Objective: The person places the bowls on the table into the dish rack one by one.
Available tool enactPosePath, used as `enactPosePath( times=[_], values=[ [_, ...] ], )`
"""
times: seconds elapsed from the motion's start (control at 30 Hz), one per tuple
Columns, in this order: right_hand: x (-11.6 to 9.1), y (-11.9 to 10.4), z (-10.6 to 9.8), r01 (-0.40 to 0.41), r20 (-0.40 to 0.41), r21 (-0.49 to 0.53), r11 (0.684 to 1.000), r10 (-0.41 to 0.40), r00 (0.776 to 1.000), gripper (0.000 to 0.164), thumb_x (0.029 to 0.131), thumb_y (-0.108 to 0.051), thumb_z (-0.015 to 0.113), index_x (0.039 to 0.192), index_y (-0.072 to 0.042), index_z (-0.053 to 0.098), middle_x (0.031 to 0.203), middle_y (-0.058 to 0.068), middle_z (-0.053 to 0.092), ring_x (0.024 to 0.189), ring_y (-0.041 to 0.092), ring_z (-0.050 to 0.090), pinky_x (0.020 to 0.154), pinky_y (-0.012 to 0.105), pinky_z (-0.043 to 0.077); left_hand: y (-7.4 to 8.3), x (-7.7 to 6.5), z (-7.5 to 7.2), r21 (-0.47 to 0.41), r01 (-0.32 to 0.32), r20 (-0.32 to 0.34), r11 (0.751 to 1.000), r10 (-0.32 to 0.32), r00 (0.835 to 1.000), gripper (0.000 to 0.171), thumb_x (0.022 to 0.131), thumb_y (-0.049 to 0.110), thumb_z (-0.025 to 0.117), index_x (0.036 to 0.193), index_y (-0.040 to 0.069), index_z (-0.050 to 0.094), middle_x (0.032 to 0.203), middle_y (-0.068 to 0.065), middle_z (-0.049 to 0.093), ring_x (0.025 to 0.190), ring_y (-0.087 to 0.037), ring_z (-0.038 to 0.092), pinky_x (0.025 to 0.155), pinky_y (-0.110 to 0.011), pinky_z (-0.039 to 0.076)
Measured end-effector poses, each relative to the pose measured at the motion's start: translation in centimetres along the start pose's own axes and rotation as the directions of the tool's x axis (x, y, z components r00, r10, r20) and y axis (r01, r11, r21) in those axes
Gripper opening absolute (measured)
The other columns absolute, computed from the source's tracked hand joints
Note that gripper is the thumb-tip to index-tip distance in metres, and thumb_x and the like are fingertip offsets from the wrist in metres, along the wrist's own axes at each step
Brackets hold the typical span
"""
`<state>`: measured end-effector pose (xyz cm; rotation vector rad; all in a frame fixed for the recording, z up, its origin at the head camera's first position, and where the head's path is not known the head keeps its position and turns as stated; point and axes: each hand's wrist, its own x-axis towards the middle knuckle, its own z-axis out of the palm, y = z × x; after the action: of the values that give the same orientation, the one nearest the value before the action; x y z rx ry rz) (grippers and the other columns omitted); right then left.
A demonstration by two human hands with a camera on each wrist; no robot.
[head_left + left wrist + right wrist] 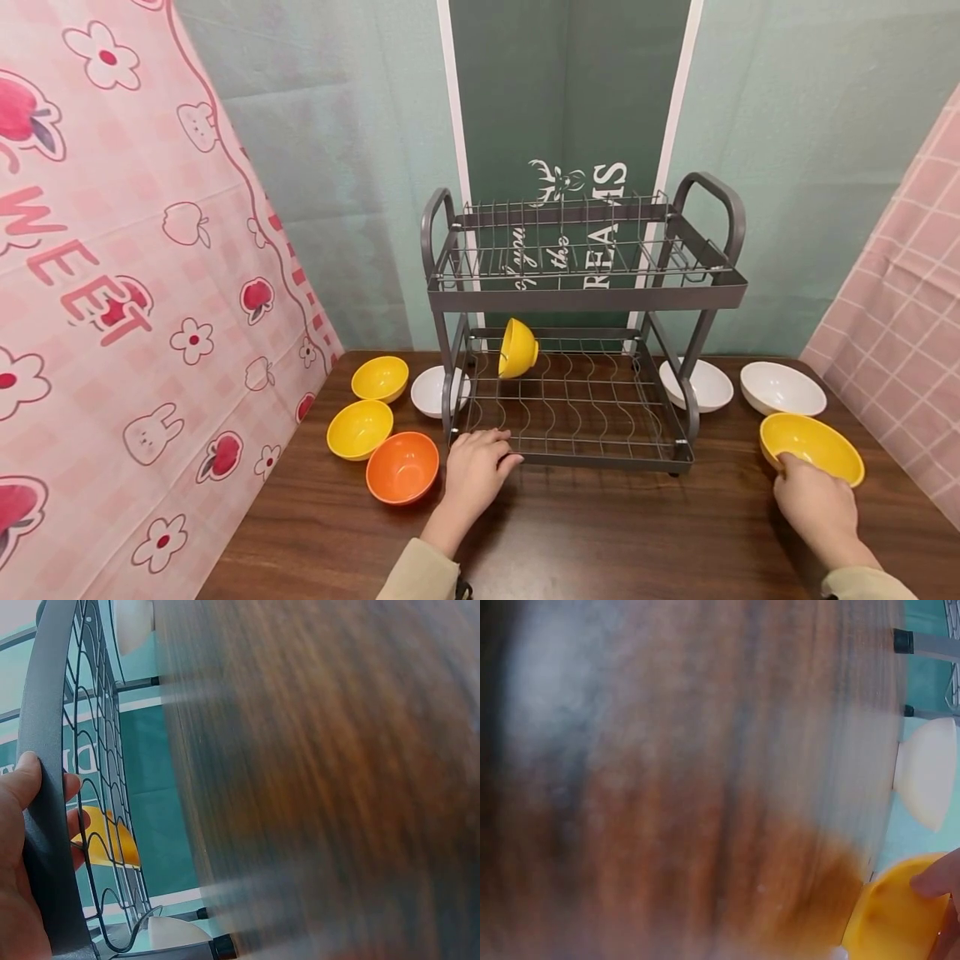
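Note:
A dark grey two-tier dish rack [588,293] stands on the wooden table, and one yellow bowl [518,348] leans on its side in the lower tier. My left hand [477,468] grips the lower tier's front rail [46,787] near its left end, thumb in front and fingertips behind. At the far right, my right hand [817,504] pinches the near left rim of another yellow bowl [821,442]. That bowl is tilted, with its inside facing up; in the right wrist view the thumb [932,879] lies against it.
Left of the rack sit two yellow bowls [380,379], an orange bowl [402,468] and a white bowl [431,393]. Two more white bowls [782,389] are at the right, one partly behind the rack's post. Curtains hang behind and along both sides of the table [600,533].

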<state>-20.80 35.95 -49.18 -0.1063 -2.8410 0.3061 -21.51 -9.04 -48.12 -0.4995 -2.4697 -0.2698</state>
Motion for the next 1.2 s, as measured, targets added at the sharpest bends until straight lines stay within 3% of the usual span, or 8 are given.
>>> enactPosePath(
  times=[0.2,0.4,0.63,0.9,1.2],
  values=[
    [-0.1,0.0,-0.2,0.011,0.010,0.002,1.000,-0.011,1.000,0.025,0.077,-0.001,0.048,0.098,0.007,0.057,0.081,0.035,0.060,0.062,0.049,0.052,0.055,0.056,0.038,0.1,0.0,-0.2,-0.004,0.004,0.002,1.000,-0.004,1.000,0.023,0.080,0.045,0.065,0.070,0.024,0.069,0.100,0.014,0.070,0.093,-0.007,0.063,0.080,-0.026,0.045],
    [-0.1,0.2,-0.3,0.008,0.049,0.011,1.000,-0.008,0.999,0.031,0.073,0.001,0.048,0.103,0.007,0.055,0.088,0.036,0.059,0.070,0.052,0.053,0.060,0.056,0.039,0.0,-0.1,-0.1,-0.003,0.010,0.011,1.000,-0.010,1.000,0.023,0.081,0.045,0.064,0.071,0.025,0.069,0.100,0.014,0.069,0.093,-0.007,0.063,0.080,-0.026,0.045],
    [-0.1,0.0,-0.6,0.002,0.045,0.019,1.000,-0.002,0.999,0.034,0.072,0.001,0.047,0.104,0.006,0.055,0.090,0.036,0.059,0.069,0.052,0.052,0.060,0.056,0.039,0.0,0.0,-0.1,-0.007,0.021,0.032,1.000,-0.021,0.999,0.024,0.082,0.045,0.064,0.071,0.024,0.069,0.101,0.014,0.069,0.096,-0.008,0.063,0.082,-0.026,0.045],
    [-0.2,-1.3,-1.4,0.046,-0.068,0.039,0.998,-0.043,0.997,0.031,0.069,0.002,0.049,0.099,0.005,0.056,0.081,0.034,0.060,0.064,0.051,0.052,0.055,0.054,0.037,0.1,0.0,-0.2,-0.002,0.014,0.021,1.000,-0.014,1.000,0.023,0.081,0.045,0.064,0.071,0.024,0.069,0.101,0.014,0.069,0.096,-0.008,0.063,0.082,-0.027,0.045],
    [-0.2,-3.1,-2.4,0.115,-0.198,0.053,0.992,-0.102,0.975,0.025,0.066,0.005,0.052,0.091,0.004,0.057,0.069,0.029,0.060,0.056,0.049,0.049,0.051,0.054,0.034,0.1,0.0,-0.1,-0.010,0.003,-0.009,1.000,-0.003,1.000,0.022,0.079,0.043,0.067,0.070,0.023,0.069,0.099,0.012,0.070,0.095,-0.009,0.064,0.081,-0.027,0.045]
  ],
)
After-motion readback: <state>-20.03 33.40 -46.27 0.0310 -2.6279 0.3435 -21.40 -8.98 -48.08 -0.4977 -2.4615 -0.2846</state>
